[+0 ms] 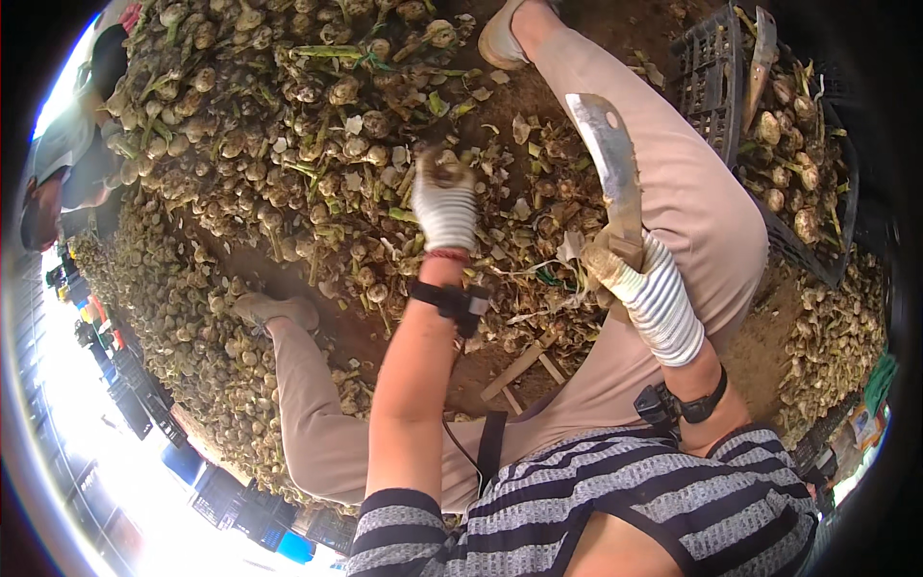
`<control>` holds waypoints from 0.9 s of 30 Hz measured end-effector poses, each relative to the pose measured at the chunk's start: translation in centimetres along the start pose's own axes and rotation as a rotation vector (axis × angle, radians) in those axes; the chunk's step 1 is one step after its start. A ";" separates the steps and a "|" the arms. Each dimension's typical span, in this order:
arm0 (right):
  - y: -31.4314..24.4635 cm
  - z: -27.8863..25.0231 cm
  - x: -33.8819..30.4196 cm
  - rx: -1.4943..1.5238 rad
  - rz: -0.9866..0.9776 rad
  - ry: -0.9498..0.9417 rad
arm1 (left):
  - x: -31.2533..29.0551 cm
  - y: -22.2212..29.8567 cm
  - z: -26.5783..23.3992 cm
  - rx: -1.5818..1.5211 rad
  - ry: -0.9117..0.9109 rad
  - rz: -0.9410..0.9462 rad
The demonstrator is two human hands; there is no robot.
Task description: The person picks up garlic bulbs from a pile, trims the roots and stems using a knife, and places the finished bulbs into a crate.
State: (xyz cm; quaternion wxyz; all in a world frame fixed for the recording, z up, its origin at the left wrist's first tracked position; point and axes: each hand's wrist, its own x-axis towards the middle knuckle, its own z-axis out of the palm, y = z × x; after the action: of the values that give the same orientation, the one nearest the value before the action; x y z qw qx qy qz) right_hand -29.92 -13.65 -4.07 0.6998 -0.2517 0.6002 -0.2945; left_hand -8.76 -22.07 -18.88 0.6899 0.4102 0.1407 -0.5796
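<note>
My right hand, in a white knit glove with a brown, dirty palm, is closed round the wooden handle of a broad curved knife. Its blade points up and away, above my right thigh, with a hole near the tip. My left hand, gloved the same way, is stretched forward over a large pile of garlic bulbs. Its fingers are smeared by motion, so whether they hold a bulb is unclear. Cut stalks and dry leaves lie between my two hands.
At the right a black plastic crate contains garlic bulbs, with another knife at its edge. Under me are wooden slats. Another person is at the far left. More garlic lies at the right.
</note>
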 end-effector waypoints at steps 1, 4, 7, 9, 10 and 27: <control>0.4 -0.6 0.2 -0.003 -0.036 0.007 | -0.7 0.3 1.4 0.900 -0.119 0.127; -0.1 0.0 0.1 0.010 -0.087 -0.026 | 1.2 2.9 3.0 2.338 0.032 0.208; -0.9 -1.0 -0.2 0.045 -0.034 -0.070 | 4.1 1.5 0.5 2.590 -0.130 0.238; -0.6 -1.2 0.0 -0.054 -0.180 -0.047 | 4.3 0.1 -0.5 2.519 -0.185 0.387; 0.0 -1.3 0.1 -0.046 -0.211 -0.041 | 4.3 -0.1 -1.0 2.449 -0.200 0.440; -2.9 -3.4 -8.1 0.417 -0.587 0.086 | -16.2 1.2 11.5 0.571 -0.726 -0.171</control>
State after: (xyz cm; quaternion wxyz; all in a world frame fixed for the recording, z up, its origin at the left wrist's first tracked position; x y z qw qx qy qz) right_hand -34.45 -9.86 3.06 0.5961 -0.2524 0.4582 -0.6091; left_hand -15.57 -19.41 -0.34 0.5039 0.3410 -0.2415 -0.7559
